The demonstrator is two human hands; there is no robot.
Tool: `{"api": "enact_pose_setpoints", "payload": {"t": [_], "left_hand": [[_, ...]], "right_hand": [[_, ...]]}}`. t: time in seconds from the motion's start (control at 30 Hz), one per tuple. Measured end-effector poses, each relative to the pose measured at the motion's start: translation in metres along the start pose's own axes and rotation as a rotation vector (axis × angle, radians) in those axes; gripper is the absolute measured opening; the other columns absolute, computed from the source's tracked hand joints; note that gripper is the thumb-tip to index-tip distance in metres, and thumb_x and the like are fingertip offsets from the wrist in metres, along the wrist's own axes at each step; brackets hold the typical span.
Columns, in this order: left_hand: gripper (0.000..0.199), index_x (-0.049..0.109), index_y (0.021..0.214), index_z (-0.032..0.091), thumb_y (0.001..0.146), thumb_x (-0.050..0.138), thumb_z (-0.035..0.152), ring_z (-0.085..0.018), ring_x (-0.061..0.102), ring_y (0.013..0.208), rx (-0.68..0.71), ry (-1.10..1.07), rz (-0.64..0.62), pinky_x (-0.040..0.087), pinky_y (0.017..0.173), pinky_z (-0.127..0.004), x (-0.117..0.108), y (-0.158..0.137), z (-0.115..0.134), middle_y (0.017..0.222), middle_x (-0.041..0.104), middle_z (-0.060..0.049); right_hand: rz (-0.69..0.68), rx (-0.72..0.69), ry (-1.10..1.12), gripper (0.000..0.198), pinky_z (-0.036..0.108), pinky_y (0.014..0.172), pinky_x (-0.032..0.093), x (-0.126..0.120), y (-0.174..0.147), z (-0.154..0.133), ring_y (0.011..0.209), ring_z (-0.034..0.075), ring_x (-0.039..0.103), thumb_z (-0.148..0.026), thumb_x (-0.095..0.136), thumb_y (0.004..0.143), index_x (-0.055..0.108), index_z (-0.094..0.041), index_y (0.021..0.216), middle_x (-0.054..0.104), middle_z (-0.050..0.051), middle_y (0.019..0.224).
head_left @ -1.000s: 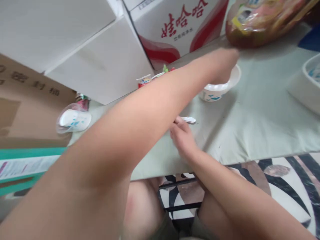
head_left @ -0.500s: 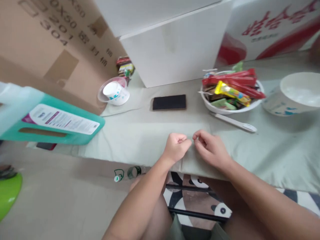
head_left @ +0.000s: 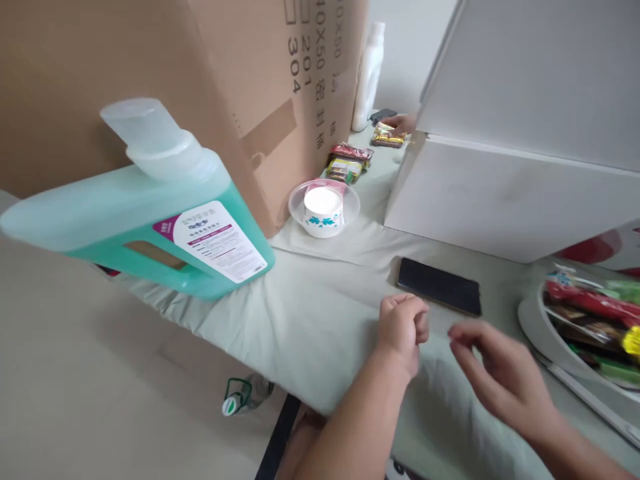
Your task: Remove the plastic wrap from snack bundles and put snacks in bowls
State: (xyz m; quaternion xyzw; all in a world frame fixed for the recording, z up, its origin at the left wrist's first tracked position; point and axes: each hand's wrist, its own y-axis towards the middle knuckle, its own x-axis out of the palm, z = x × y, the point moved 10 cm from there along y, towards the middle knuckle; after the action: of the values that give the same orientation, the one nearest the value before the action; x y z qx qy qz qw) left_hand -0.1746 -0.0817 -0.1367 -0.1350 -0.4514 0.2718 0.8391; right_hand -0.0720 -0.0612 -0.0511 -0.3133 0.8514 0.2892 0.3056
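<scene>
My left hand (head_left: 404, 330) is closed in a fist above the cloth-covered table (head_left: 320, 320), with nothing showing from it. Just to its right, my right hand (head_left: 505, 373) is loosely curled, slightly blurred. A gap shows between its thumb and fingers, and I see nothing in it. Beyond both hands a dark phone (head_left: 439, 287) lies flat, touched by neither. To the right stands a white bowl (head_left: 533, 323) of wrapped snacks (head_left: 595, 300), cut off by the frame edge, with a pale flat stick-like thing (head_left: 595, 397) beside it.
A jug of green liquid (head_left: 225, 247) stands at the left table edge by a cardboard box (head_left: 270, 133). Paper cup (head_left: 324, 217), snack packs (head_left: 347, 163), white box (head_left: 475, 193) and white bottle (head_left: 369, 77) are farther back. Another person's hand (head_left: 403, 123) touches a packet. A bottle (head_left: 245, 395) is below.
My view has swung left, so the jug and cup sit nearer the middle and the snack bowl is partly out of frame. My hands are slightly farther apart.
</scene>
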Motion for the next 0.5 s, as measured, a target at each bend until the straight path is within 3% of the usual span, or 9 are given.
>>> {"api": "enact_pose_setpoints", "payload": {"t": [0.07,0.17,0.23,0.3,0.4,0.5], "left_hand": [[0.034,0.020,0.048,0.024,0.048,0.054,0.021,-0.002,0.009,0.041,-0.073,-0.112,-0.012,0.002,0.045,-0.025,-0.006,0.004,0.006,0.046,0.012,0.012],[0.037,0.019,0.048,0.023,0.046,0.055,0.020,0.000,0.010,0.039,-0.135,-0.175,-0.047,0.001,0.043,-0.022,-0.016,0.007,0.015,0.046,0.013,0.012],[0.039,0.018,0.047,0.023,0.046,0.057,0.020,0.000,0.011,0.038,-0.160,-0.190,-0.071,0.002,0.042,-0.021,-0.020,0.009,0.021,0.043,0.014,0.012],[0.038,0.020,0.046,0.023,0.046,0.057,0.020,0.000,0.011,0.036,-0.172,-0.195,-0.081,0.002,0.041,-0.020,-0.025,0.012,0.026,0.041,0.015,0.012],[0.035,0.021,0.045,0.023,0.046,0.056,0.021,0.000,0.010,0.036,-0.177,-0.208,-0.075,0.003,0.041,-0.020,-0.030,0.017,0.033,0.040,0.015,0.013],[0.034,0.021,0.044,0.023,0.045,0.054,0.021,0.000,0.009,0.036,-0.188,-0.220,-0.080,0.002,0.041,-0.021,-0.029,0.018,0.035,0.040,0.014,0.013]], "right_hand": [[0.104,-0.053,0.057,0.006,0.026,0.057,0.050,0.003,0.067,-0.025,0.061,0.015,0.061,-0.021,0.058,0.089,0.061,-0.025,0.085,0.065,-0.001,0.072],[0.216,-0.058,0.133,0.006,0.030,0.065,0.052,0.026,0.174,-0.039,0.067,0.016,0.060,-0.022,0.055,0.086,0.059,-0.025,0.087,0.062,-0.001,0.074],[0.256,-0.042,0.129,0.011,0.037,0.080,0.056,0.048,0.235,-0.033,0.086,0.021,0.065,-0.024,0.054,0.083,0.060,-0.025,0.092,0.068,0.003,0.091],[0.214,0.051,0.091,0.024,0.047,0.096,0.054,0.075,0.280,-0.012,0.105,0.026,0.066,-0.027,0.055,0.081,0.061,-0.024,0.103,0.069,0.007,0.111],[0.002,0.230,0.012,0.050,0.056,0.099,0.053,0.116,0.303,0.023,0.111,0.032,0.066,-0.030,0.059,0.076,0.058,-0.023,0.126,0.068,0.012,0.125],[-0.190,0.344,0.020,0.069,0.048,0.079,0.060,0.139,0.287,0.040,0.091,0.030,0.071,-0.025,0.057,0.071,0.053,-0.021,0.140,0.071,0.014,0.122]]}}
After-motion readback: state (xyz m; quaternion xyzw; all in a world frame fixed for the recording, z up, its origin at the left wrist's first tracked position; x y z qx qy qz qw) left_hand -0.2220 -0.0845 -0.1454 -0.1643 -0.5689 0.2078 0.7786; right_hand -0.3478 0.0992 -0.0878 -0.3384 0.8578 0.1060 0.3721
